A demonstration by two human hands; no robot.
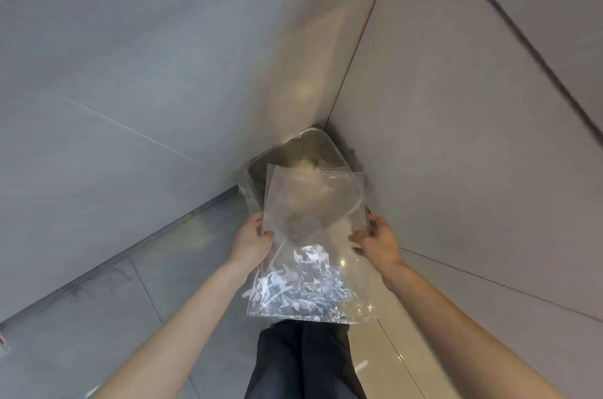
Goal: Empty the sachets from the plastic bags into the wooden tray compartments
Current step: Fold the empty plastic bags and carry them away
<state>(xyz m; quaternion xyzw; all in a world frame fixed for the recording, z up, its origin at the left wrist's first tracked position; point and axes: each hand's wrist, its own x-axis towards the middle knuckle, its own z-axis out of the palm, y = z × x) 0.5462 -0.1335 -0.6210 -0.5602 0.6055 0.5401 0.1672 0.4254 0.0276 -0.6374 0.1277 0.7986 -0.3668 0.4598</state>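
Head view shows the left hand (253,240) and right hand (375,240) each pinching a side of clear, seemingly empty plastic bags (310,252) above a bin (295,150) in the corner, so emptying looks finished; no wooden tray is visible.

Both forearms (182,317) are bare, sleeveless as far as visible; the trousers (303,362) look dark, possibly denim.

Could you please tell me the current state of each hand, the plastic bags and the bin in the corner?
Left hand: gripping the bags' left edge.
Right hand: gripping the bags' right edge.
Plastic bags: clear, crumpled, held together over the bin; no sachets visible inside.
Bin: open, standing in the wall corner.
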